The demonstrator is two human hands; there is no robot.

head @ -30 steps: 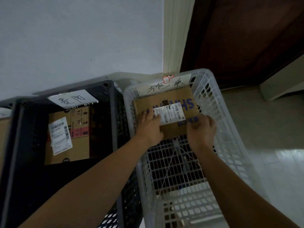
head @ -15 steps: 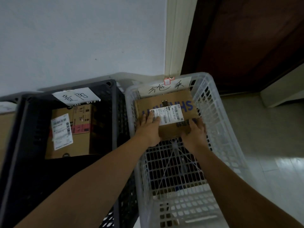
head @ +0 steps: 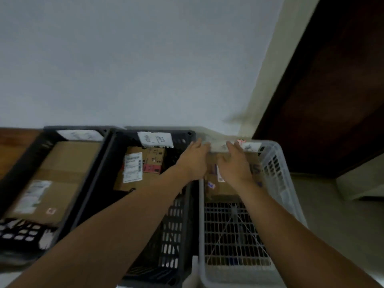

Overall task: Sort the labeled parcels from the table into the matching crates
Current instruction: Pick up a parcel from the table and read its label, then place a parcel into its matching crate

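Observation:
A brown cardboard parcel with a white shipping label lies at the far end of the white mesh crate. My left hand and my right hand hover over it with fingers stretched toward the crate's far rim, where a blurred paper tag is fixed. Neither hand grips anything. The hands hide most of the parcel's top. Whether the fingertips touch the rim cannot be made out through the blur.
A black crate in the middle holds a labeled parcel under a handwritten tag. Another black crate at the left holds a large parcel. A white wall rises behind; a dark door stands at the right.
Both hands have let go of the parcel and risen toward the white crate's far rim. The parcel stays in the crate. The view has swung left, bringing the left black crate in.

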